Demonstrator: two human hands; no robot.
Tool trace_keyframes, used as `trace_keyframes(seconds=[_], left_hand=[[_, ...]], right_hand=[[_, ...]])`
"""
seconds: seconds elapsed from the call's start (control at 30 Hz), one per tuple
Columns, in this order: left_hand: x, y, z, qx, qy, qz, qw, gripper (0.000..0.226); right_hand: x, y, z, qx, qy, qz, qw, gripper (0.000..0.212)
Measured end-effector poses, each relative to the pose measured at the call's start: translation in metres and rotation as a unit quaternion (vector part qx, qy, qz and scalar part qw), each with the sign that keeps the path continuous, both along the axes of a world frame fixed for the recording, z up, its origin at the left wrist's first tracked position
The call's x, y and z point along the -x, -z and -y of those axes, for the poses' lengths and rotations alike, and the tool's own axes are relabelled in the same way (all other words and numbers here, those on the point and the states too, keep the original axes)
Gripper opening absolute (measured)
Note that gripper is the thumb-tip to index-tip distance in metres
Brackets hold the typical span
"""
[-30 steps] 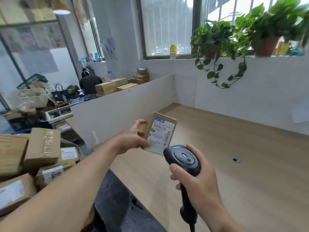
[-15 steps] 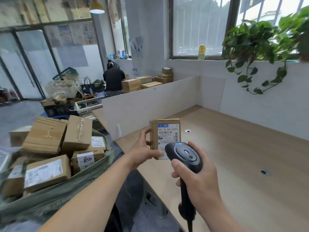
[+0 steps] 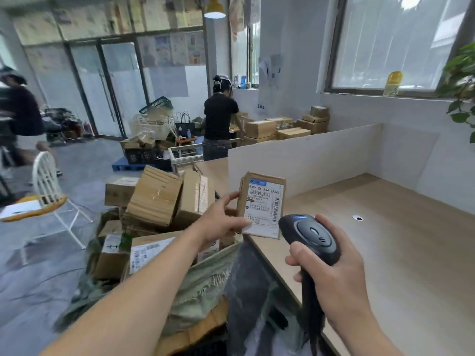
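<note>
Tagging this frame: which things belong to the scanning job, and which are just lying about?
In the job: parcel, pinched by the left hand; scanner, gripped by the right hand.
Lying about: pile of boxes (untouched), white chair, yellow bottle, plant, wooden desk.

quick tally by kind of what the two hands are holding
small brown cardboard parcel with a white label: 1, held in the left hand
black plastic handheld barcode scanner: 1, gripped in the right hand
total: 2
</note>
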State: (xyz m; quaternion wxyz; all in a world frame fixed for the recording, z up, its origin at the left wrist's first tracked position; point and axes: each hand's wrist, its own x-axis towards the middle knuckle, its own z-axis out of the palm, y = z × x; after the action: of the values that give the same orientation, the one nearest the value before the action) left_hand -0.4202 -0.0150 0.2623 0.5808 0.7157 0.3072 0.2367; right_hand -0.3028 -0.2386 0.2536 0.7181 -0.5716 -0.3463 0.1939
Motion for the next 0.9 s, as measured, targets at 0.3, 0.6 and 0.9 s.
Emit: trace_keyframes(seconds=[0.3,0.6,0.9], left_hand=[[0.155,-0.021,-0.118,0.003,-0.135,0.092,0.987,0.058],[0.276,-0.007,-0.169,0.034,-0.393,0.215,0.893,0.032],[0.306,0.05,-0.178,0.13,-0.537,0.074,0.83,0.031]], right_hand=[[0.081,0.005,-0.126,-0.015,-0.077,-0.012,0.997,0.055],[0.124,0.011,-0.189,0.036,-0.15,-0.024,0.988,0.096],[0.139,0.011,-0.21,0.067,-0.23,-0.025,0.971,0.067]])
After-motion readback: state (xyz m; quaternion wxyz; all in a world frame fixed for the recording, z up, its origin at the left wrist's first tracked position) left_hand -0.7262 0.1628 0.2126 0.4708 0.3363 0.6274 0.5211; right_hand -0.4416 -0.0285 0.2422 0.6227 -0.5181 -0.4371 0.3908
